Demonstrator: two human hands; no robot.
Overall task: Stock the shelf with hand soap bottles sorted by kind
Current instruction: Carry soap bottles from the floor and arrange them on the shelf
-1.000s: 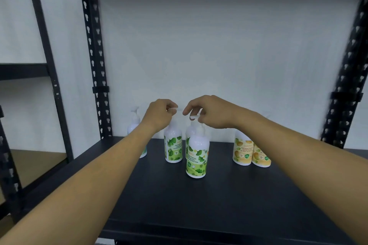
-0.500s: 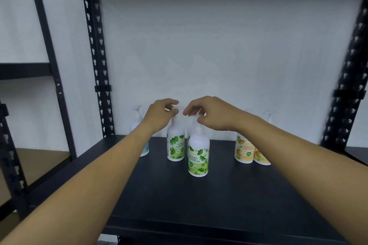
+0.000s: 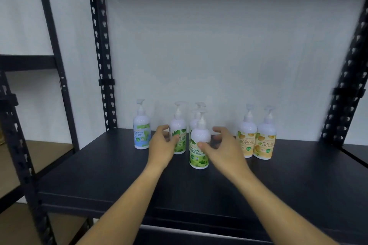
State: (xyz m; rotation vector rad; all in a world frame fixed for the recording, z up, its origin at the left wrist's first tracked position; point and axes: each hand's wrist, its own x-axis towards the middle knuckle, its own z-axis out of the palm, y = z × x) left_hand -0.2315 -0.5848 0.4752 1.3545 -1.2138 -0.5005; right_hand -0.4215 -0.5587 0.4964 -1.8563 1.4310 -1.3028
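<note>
Head view: both hands have dropped from the pump tops, where they sat a second ago, to body height among the green bottles. Left hand [image 3: 162, 143] curls loosely beside the rear-left green bottle [image 3: 178, 137], fingers touching or nearly touching its side; grip not certain through the blur. Right hand [image 3: 221, 145] spread fairly wide, thumb touching the front green bottle [image 3: 199, 148], other fingers reaching past it at 3 o'clock; whether it has closed on the bottle I cannot tell. A third green bottle [image 3: 194, 123] stands behind the front one, mostly hidden. Judged meaning: pump adjusting is done, and the hands are now set to shift or square up the green group on the shelf [image 3: 99, 175]. Blue bottle [image 3: 141, 131] stands alone at 9 o'clock of the greens; two yellow bottles [image 3: 256, 139] stand touching each other at 3 o'clock, well apart from the greens. Kinds are thus already grouped. All bottles upright, long axis vertical, labels facing the camera. Pump spouts are pale against the wall; direction hard to read.
</note>
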